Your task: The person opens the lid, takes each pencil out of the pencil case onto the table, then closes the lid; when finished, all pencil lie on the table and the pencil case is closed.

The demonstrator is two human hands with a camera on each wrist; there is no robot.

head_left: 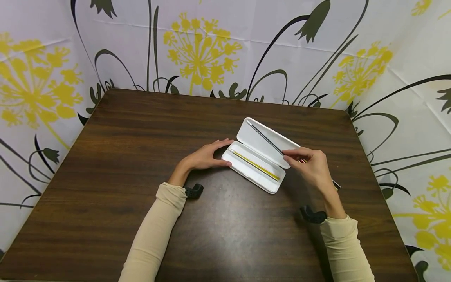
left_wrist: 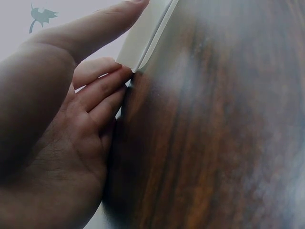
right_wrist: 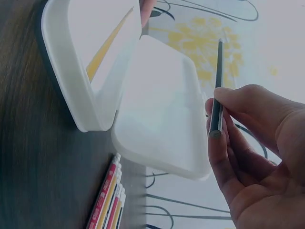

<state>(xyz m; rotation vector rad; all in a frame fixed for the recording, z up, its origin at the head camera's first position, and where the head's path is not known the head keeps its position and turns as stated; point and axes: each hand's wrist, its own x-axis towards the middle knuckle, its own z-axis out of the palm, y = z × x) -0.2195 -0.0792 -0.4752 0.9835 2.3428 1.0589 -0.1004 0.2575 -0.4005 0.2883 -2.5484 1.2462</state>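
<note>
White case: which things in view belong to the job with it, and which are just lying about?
Likely the job's:
white case, touched by left hand
dark pencil, in right hand
yellow pencil, inside the case
pencils on the table, probably

Mere surroundings:
flowered cloth
dark wrist straps

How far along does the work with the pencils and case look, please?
Already done, it seems: the white case lies open with a yellow pencil inside. In hand: the right grip holds a dark pencil near the lid. Remaining, if this is packing: the bunch of pencils on the table, then presumably closing the lid.
</note>
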